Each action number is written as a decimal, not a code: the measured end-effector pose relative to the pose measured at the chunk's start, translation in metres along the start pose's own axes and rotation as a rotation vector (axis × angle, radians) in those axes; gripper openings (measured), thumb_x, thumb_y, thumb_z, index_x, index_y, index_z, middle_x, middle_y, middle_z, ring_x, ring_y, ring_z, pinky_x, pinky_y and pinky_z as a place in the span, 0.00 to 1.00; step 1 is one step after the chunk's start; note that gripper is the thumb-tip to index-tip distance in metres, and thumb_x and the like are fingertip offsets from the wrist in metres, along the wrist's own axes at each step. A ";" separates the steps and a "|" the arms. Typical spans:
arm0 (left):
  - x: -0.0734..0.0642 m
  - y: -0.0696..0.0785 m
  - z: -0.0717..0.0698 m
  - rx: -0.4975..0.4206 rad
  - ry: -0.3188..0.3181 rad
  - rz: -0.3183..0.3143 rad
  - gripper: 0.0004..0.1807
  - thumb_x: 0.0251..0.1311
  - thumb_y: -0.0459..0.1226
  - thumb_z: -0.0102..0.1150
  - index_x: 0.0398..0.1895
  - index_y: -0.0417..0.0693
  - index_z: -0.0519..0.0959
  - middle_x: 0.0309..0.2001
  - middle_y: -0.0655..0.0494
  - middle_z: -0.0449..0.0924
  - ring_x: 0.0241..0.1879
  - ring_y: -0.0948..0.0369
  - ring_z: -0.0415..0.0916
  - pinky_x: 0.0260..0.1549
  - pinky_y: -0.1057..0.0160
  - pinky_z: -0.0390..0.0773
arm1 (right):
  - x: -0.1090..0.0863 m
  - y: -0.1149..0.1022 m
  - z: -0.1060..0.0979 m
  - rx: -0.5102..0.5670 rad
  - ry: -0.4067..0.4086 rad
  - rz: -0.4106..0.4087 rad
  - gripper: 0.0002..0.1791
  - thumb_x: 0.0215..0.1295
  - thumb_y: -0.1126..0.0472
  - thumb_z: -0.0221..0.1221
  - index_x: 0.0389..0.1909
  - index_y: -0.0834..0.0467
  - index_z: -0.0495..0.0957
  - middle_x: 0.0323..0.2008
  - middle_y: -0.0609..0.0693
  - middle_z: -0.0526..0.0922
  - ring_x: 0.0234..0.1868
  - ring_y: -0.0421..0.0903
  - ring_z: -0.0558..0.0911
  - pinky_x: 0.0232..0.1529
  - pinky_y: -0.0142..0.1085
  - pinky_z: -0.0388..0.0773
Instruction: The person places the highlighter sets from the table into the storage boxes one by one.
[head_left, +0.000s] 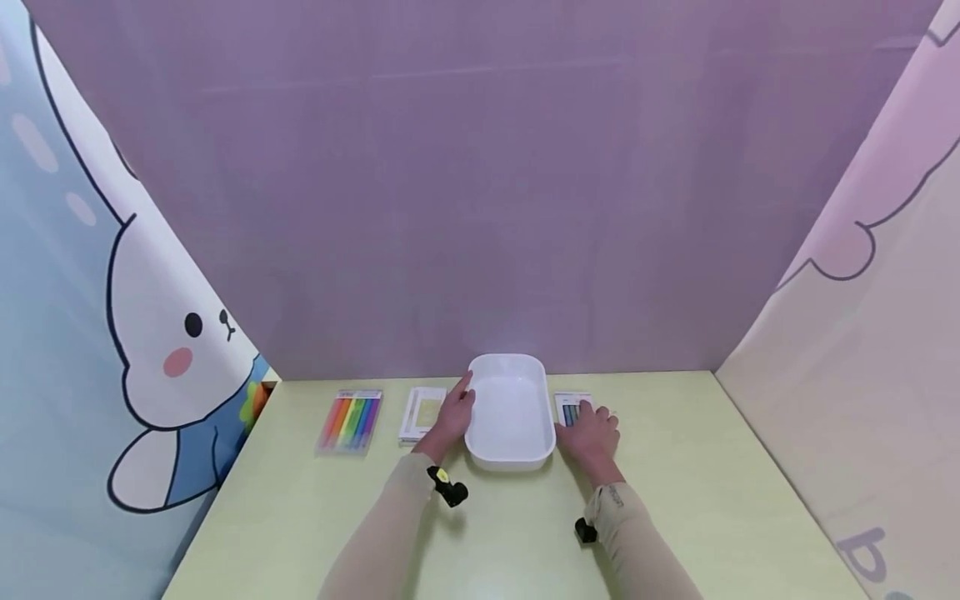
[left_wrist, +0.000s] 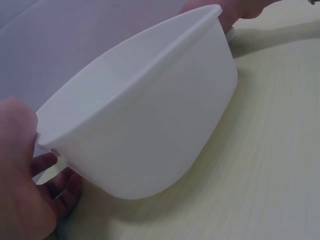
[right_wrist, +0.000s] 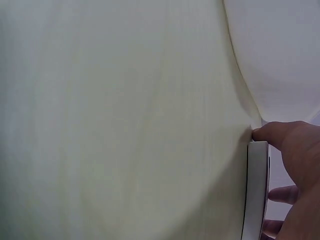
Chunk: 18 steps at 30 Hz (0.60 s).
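A white plastic tub stands at the middle of the table. My left hand holds its left side, and in the left wrist view the thumb lies at the rim with the other fingers beneath it. Right of the tub lies a small flat white box with dark bluish stripes on its face. My right hand spans this box and grips it; the thumb bends down at its left edge, while the other fingers reach over the top. Part of the box is hidden under that hand.
A clear pack of rainbow-coloured pens lies at the left of the table. Between it and the tub is a white box with a yellowish panel. A purple backdrop rises behind the table.
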<state>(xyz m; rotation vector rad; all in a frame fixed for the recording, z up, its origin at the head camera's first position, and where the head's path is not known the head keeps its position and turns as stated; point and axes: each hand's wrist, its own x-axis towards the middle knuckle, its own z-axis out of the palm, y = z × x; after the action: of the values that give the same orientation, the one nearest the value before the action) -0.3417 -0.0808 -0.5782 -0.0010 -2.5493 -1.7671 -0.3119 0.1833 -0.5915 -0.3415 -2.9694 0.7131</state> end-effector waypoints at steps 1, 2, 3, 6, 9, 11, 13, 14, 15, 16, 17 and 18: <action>0.001 0.000 0.000 0.001 -0.003 0.002 0.26 0.74 0.40 0.43 0.74 0.51 0.61 0.61 0.39 0.71 0.58 0.45 0.69 0.59 0.46 0.65 | 0.001 0.000 -0.001 -0.002 0.000 -0.001 0.48 0.50 0.36 0.64 0.66 0.63 0.65 0.49 0.69 0.69 0.50 0.65 0.66 0.46 0.59 0.67; 0.001 0.001 0.000 0.001 -0.005 0.002 0.26 0.74 0.39 0.43 0.74 0.51 0.61 0.61 0.38 0.71 0.57 0.45 0.70 0.59 0.46 0.66 | 0.001 0.000 -0.002 -0.003 -0.003 0.000 0.49 0.50 0.36 0.64 0.66 0.63 0.65 0.49 0.69 0.69 0.50 0.65 0.66 0.46 0.59 0.67; 0.002 0.000 0.000 0.003 -0.007 -0.004 0.26 0.74 0.39 0.43 0.74 0.52 0.61 0.60 0.38 0.71 0.56 0.45 0.70 0.58 0.46 0.66 | 0.002 0.000 -0.003 -0.011 -0.011 0.001 0.49 0.51 0.36 0.63 0.67 0.63 0.64 0.49 0.69 0.69 0.50 0.65 0.66 0.46 0.59 0.67; 0.001 0.000 0.000 -0.011 -0.023 -0.031 0.26 0.75 0.41 0.43 0.74 0.54 0.60 0.65 0.39 0.67 0.60 0.45 0.68 0.60 0.46 0.65 | 0.001 -0.002 -0.006 -0.022 -0.028 0.003 0.48 0.52 0.37 0.63 0.67 0.64 0.63 0.51 0.70 0.68 0.51 0.67 0.66 0.48 0.60 0.67; -0.001 -0.001 -0.001 -0.030 -0.036 -0.045 0.27 0.75 0.41 0.42 0.75 0.56 0.58 0.68 0.39 0.63 0.63 0.44 0.64 0.62 0.45 0.62 | -0.001 -0.003 -0.008 -0.021 -0.033 0.008 0.47 0.53 0.39 0.63 0.68 0.64 0.63 0.51 0.71 0.68 0.52 0.67 0.66 0.49 0.61 0.66; -0.002 -0.001 -0.001 -0.031 -0.042 -0.048 0.27 0.75 0.42 0.42 0.75 0.56 0.58 0.69 0.39 0.62 0.64 0.43 0.63 0.62 0.44 0.62 | -0.001 -0.002 -0.008 -0.020 -0.025 0.011 0.46 0.53 0.40 0.63 0.68 0.64 0.63 0.51 0.71 0.68 0.52 0.67 0.66 0.49 0.62 0.65; -0.002 0.000 -0.001 -0.024 -0.040 -0.042 0.27 0.75 0.41 0.42 0.75 0.55 0.58 0.68 0.39 0.63 0.64 0.43 0.63 0.62 0.44 0.62 | -0.001 -0.002 -0.008 -0.021 -0.017 0.014 0.46 0.53 0.40 0.63 0.67 0.64 0.64 0.50 0.70 0.68 0.52 0.67 0.66 0.48 0.61 0.65; -0.002 0.001 -0.001 -0.018 -0.039 -0.039 0.27 0.75 0.41 0.42 0.75 0.55 0.58 0.68 0.38 0.63 0.64 0.42 0.64 0.61 0.44 0.62 | -0.001 -0.002 -0.009 -0.019 -0.012 0.014 0.46 0.53 0.40 0.63 0.67 0.64 0.64 0.50 0.70 0.68 0.51 0.67 0.66 0.48 0.61 0.65; -0.002 0.001 -0.001 -0.014 -0.036 -0.037 0.27 0.75 0.41 0.42 0.75 0.55 0.58 0.67 0.38 0.64 0.63 0.42 0.64 0.61 0.44 0.63 | -0.001 -0.003 -0.010 -0.019 -0.007 0.013 0.46 0.53 0.40 0.63 0.67 0.63 0.64 0.49 0.70 0.68 0.51 0.67 0.66 0.48 0.61 0.65; -0.001 0.001 -0.001 -0.010 -0.034 -0.031 0.27 0.75 0.41 0.42 0.75 0.54 0.58 0.67 0.38 0.64 0.63 0.42 0.64 0.61 0.44 0.63 | -0.002 -0.003 -0.011 -0.015 -0.005 0.012 0.45 0.53 0.40 0.63 0.67 0.63 0.64 0.49 0.70 0.69 0.51 0.67 0.66 0.48 0.61 0.65; -0.001 0.001 -0.001 -0.002 -0.032 -0.026 0.27 0.75 0.41 0.42 0.75 0.54 0.58 0.67 0.37 0.64 0.63 0.42 0.64 0.61 0.44 0.63 | -0.003 -0.004 -0.013 -0.012 -0.003 0.011 0.45 0.53 0.40 0.63 0.66 0.63 0.65 0.49 0.70 0.69 0.51 0.67 0.66 0.48 0.60 0.65; 0.000 0.001 -0.001 -0.001 -0.030 -0.024 0.26 0.75 0.41 0.42 0.75 0.54 0.58 0.67 0.37 0.64 0.63 0.42 0.65 0.61 0.44 0.63 | -0.004 -0.005 -0.015 -0.008 -0.002 0.008 0.45 0.53 0.40 0.64 0.66 0.64 0.65 0.49 0.70 0.69 0.51 0.67 0.66 0.48 0.60 0.66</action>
<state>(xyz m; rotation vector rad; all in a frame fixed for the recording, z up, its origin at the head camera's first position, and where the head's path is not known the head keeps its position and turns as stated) -0.3415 -0.0810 -0.5766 0.0031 -2.5800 -1.7905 -0.3072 0.1845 -0.5764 -0.3537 -2.9748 0.7036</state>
